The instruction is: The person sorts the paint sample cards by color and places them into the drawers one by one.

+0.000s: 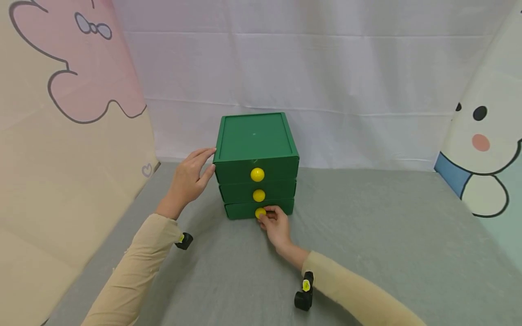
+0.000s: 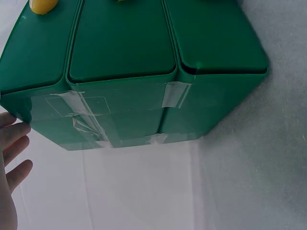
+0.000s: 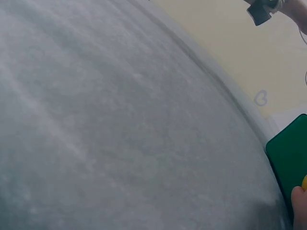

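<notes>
A green three-drawer cabinet [image 1: 256, 140] stands on the grey cloth, each drawer front bearing a round yellow knob. My left hand [image 1: 189, 176] rests its fingertips against the cabinet's left side near the top, the fingers fairly straight. In the left wrist view its fingers [image 2: 14, 139] touch the side wall, where strips of clear tape [image 2: 175, 95] cross the seams between the drawers. With thumb and fingers, my right hand [image 1: 277, 226] pinches the bottom drawer's yellow knob [image 1: 260, 213]. That drawer looks closed or nearly so. The right wrist view catches only a thumb [image 3: 300, 206] beside the knob.
Grey cloth [image 1: 387, 235] covers the table around the cabinet. A white curtain [image 1: 326, 81] hangs close behind it. Cartoon-printed panels stand at the left [image 1: 81, 158] and right [image 1: 481, 149]. Small black cameras [image 1: 303, 299] are strapped at both wrists.
</notes>
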Demonstrator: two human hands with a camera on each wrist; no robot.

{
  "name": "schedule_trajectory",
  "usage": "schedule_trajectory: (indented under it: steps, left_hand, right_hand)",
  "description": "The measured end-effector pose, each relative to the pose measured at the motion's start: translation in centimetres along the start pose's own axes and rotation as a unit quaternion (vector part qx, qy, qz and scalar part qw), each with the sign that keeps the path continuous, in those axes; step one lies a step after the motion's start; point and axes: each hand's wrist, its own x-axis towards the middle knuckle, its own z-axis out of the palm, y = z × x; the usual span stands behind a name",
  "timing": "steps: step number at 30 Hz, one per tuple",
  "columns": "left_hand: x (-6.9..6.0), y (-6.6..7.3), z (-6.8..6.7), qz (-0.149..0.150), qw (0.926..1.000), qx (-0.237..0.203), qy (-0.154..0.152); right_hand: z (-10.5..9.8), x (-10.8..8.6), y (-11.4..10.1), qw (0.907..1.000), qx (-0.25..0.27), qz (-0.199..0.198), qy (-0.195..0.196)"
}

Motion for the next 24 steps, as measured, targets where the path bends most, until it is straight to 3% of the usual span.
schedule_trajectory:
  steps: [12,16,20,24]
  left_hand:
    - [0.2,0.2,0.2,0.003,1.0,-0.006,0.005]
    - [0.2,0.4,0.3,0.007,1.0,0.002,0.002]
    - [-0.2,0.5,0.5,0.022,0.9993,0.03,-0.01]
    - [-1.6,-0.1,0.5,0.032,0.9971,0.059,-0.036]
  right_hand:
    - [0.0,0.4,-0.4,0.9997,0.0,0.021,0.01]
    - [-0.6,-0.2,-0.8,0.9992,-0.026,0.031,0.003]
    - [-2.9,-1.3,-1.8,0.9947,-0.085,0.049,-0.032]
    - [-7.3,-1.9,-2.9,0.984,-0.16,0.046,-0.063]
